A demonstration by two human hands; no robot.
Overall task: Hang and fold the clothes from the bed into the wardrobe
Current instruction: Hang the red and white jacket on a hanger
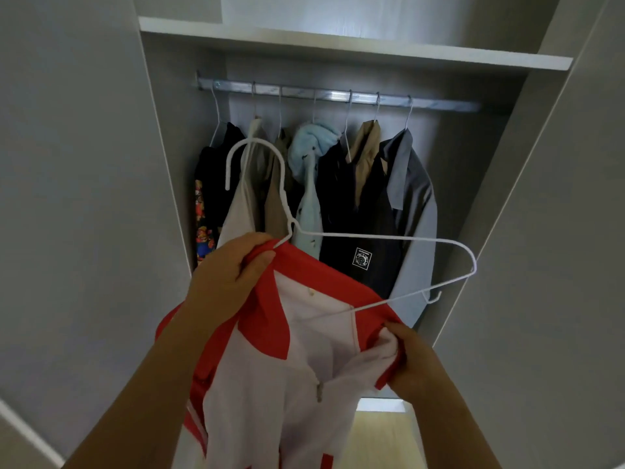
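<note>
I hold a red and white zip jacket (304, 340) up in front of the open wardrobe. A white wire hanger (372, 236) is partly inside its collar; the hook (252, 154) and the right shoulder stick out. My left hand (230, 272) grips the red collar at the hanger's neck. My right hand (411, 360) pinches the collar's right side. The wardrobe rail (338, 94) runs above, behind the hanger's hook.
Several garments hang on the rail: a black printed one (211, 184), a white one, a light blue one (309, 154), a dark one with a logo (358, 231), a grey shirt (414, 204). A white shelf (338, 42) lies above. Grey wardrobe doors stand at both sides.
</note>
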